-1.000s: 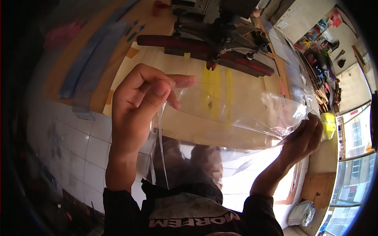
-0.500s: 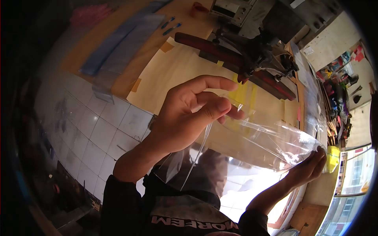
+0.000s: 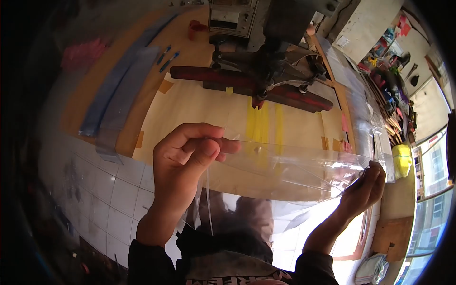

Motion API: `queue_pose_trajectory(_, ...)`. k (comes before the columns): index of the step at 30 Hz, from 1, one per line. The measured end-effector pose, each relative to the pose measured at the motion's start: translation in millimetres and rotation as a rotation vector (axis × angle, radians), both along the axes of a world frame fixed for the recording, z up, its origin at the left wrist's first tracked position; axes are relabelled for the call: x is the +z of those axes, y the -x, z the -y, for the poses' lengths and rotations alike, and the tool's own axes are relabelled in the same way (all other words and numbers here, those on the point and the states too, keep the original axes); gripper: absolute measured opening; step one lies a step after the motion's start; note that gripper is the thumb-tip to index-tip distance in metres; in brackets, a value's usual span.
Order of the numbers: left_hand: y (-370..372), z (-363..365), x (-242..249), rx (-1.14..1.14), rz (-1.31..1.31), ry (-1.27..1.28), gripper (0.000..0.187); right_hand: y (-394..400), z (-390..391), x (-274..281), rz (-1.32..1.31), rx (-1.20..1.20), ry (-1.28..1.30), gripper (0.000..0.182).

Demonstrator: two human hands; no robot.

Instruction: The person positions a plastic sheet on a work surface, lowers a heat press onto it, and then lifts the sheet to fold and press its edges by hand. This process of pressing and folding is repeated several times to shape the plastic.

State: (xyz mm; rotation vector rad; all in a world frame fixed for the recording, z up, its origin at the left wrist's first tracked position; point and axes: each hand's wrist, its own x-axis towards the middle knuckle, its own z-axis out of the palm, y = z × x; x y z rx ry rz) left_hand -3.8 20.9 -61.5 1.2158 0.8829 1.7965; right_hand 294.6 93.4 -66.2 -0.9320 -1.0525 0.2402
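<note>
Floor (image 3: 121,209): white tiles.
Left hand (image 3: 183,159): pinching film (image 3: 294,178).
Table (image 3: 192,54): wood, tan sheet (image 3: 194,102) taped on, machine (image 3: 271,66) over it.
Film: I see it spanning both hands, at table's near edge.
Right hand (image 3: 363,187): clamped on film.
Window (image 3: 433,166): bright.

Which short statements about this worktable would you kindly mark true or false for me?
1. The left hand and right hand both hold the clear, flexible plastic film. True.
2. The film lies flat on the table. False: it is held up between the hands.
3. Two slim blue pen-like items lie side by side. True.
4. The bright yellow bundle is at the picture's left. False: it is at the right.
5. Yellow strips mark the pale tan surface. True.
</note>
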Motion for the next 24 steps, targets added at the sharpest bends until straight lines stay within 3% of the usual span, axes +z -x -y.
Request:
queue_pose_trajectory(2, -2.3, -1.0, -0.9, 0.001, -0.005, -0.002, 0.015, 0.2, -0.8, 3.4, 0.124, -0.123, -0.012, 0.021)
queue_pose_trajectory(4, -5.5, -3.9, -1.8, -0.005, -0.012, 0.001, 0.015, -1.9, 6.4, 5.9, 0.073, -0.084, 0.07, 0.022)
queue_pose_trajectory(7, -9.8, -12.1, -1.4, 0.0, -0.003, 0.009, 0.018, -9.4, -3.6, 2.6, 0.201, -0.176, -0.014, 0.021)
queue_pose_trajectory(11, -17.3, -33.6, 1.2, 0.067, -0.014, -0.013, 0.02, -10.5, -1.5, 13.0, 0.04, 0.017, -0.014, 0.021)
queue_pose_trajectory(24, -5.3, -46.0, -10.3, 0.158, 0.024, -0.007, 0.023, -5.6, 28.1, 30.8, 0.183, -0.006, -0.156, 0.016)
